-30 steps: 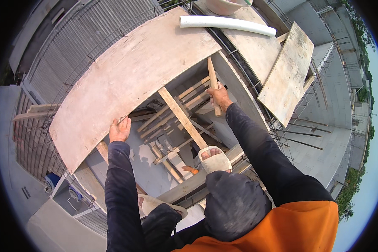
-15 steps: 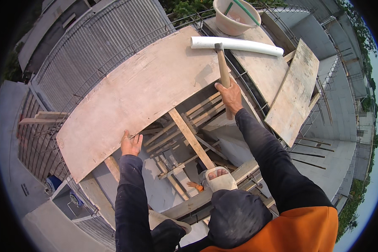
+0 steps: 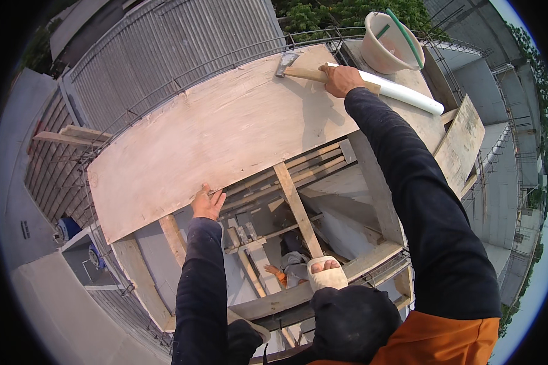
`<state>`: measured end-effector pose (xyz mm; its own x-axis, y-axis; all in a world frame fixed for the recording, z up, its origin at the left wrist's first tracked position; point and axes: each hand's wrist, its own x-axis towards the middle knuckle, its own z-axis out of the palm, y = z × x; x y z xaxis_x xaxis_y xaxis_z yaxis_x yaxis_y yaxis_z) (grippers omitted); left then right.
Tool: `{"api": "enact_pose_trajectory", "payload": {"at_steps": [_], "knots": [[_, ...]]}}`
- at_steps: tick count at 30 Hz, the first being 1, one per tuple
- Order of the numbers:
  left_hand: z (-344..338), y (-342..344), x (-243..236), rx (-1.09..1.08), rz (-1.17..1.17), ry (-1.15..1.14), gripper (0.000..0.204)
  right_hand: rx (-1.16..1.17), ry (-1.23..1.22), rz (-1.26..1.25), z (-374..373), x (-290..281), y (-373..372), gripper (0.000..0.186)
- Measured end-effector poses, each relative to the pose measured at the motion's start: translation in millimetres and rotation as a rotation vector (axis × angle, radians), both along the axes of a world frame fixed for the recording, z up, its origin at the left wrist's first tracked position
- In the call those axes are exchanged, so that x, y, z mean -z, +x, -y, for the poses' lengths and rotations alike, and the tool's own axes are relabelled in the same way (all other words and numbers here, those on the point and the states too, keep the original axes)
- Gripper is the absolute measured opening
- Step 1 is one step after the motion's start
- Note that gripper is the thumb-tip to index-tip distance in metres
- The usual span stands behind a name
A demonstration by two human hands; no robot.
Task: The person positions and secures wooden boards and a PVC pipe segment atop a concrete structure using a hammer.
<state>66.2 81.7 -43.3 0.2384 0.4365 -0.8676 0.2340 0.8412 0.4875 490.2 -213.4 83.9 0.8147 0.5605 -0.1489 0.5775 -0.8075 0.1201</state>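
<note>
My right hand [image 3: 342, 80] grips the wooden handle of a hammer [image 3: 287, 64], its metal head lying over the upper part of a pale curved plywood sheet [image 3: 158, 140], beside a white pipe [image 3: 411, 97]. My left hand [image 3: 207, 204] is at the sheet's lower edge, fingers apart and touching it, thumb and fingertips partly over the edge. Beneath that edge a wooden batten [image 3: 295, 204] crosses the opening to my sandalled foot [image 3: 327, 275].
A bucket with a green hose [image 3: 383, 52] stands at upper right, beside rebar along the sheet's far edge. A loose board [image 3: 460, 140] lies at right. A co-worker [image 3: 292, 267] is down inside the framed opening. Corrugated roofing [image 3: 164, 42] lies beyond.
My right hand has moved up with the hammer, from the opening onto the plywood near the pipe, the hammer turning nearly horizontal. The view has shifted, showing more of the bucket.
</note>
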Motion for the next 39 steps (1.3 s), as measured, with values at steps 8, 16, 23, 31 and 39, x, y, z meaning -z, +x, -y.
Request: {"api": "enact_pose_trajectory", "payload": {"at_steps": [8, 16, 23, 31, 39], "knots": [[-15.7, -16.6, 23.6, 0.118, 0.056, 0.018, 0.043, -0.063, -0.016, 0.022, 52.1, -8.4, -42.3, 0.032], [-10.2, -10.6, 21.2, 0.148, 0.038, 0.010, 0.034, -0.033, -0.039, -0.175, 217.4, -21.6, -152.4, 0.032], [-30.6, -14.9, 40.8, 0.128, 0.007, 0.015, 0.037, 0.103, -0.100, -0.091, 332.4, 1.8, -191.2, 0.039], [-18.0, -7.2, 19.5, 0.140, -0.005, 0.026, 0.034, 0.210, -0.040, -0.161, 353.9, -7.8, -207.3, 0.052], [-18.3, -10.5, 19.3, 0.173, 0.022, 0.029, 0.034, 0.221, -0.017, -0.139, 356.0, -8.3, -208.7, 0.055]]}}
